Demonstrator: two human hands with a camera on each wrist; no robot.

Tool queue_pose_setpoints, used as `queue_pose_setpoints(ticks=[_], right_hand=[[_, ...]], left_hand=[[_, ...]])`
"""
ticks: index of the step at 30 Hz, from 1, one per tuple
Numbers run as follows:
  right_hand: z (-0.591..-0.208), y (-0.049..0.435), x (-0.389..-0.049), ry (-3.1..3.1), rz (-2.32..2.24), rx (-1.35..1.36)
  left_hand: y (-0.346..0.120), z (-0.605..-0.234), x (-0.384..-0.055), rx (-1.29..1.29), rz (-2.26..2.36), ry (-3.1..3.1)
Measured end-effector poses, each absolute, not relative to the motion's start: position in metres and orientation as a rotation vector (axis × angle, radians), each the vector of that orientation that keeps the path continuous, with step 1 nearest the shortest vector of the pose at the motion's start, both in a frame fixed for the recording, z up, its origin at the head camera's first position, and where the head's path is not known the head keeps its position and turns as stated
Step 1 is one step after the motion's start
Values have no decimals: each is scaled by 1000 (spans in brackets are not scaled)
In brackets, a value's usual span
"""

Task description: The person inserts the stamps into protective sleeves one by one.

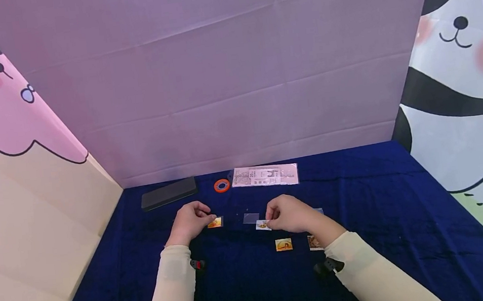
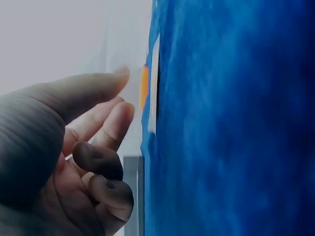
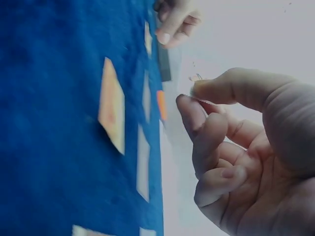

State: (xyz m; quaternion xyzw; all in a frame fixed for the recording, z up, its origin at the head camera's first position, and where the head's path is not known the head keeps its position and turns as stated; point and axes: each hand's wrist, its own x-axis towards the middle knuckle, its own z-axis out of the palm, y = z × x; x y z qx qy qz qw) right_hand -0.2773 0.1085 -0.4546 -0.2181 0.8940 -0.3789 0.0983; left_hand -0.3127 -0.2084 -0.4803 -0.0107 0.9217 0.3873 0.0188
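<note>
Between its thumb and fingertips my right hand [image 1: 291, 213] pinches a small white stamp [image 1: 262, 225] with a yellowish picture, held over the blue cloth. Just behind it lies a clear sleeve [image 1: 250, 218]; another clear sleeve [image 1: 318, 210] is mostly hidden by that hand. My left hand [image 1: 190, 222] is beside an orange stamp [image 1: 216, 222] lying on a dark-edged piece. The left wrist view shows a gap between thumb and fingertips, with nothing held. Nearer me are a yellow-orange stamp [image 1: 284, 245] and a brownish stamp [image 1: 314, 243], the latter partly covered by the right wrist.
At the back of the blue cloth [image 1: 378, 214] lie a dark grey flat case [image 1: 169, 194], an orange ring-shaped object [image 1: 221, 186] and a pink printed packet [image 1: 265, 175]. A mauve curtain [image 1: 233, 82] rises behind, with printed panels on both sides.
</note>
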Motion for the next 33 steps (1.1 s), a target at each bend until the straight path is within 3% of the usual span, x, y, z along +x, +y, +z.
queue_pose_setpoints(ticks=[14, 33], right_hand=[[-429, 150, -288, 2821, -1387, -470], [-408, 184, -293, 2874, -1609, -259]], left_hand=[[-163, -475, -308, 261, 1058, 2887], [-132, -476, -312, 394, 844, 2873]])
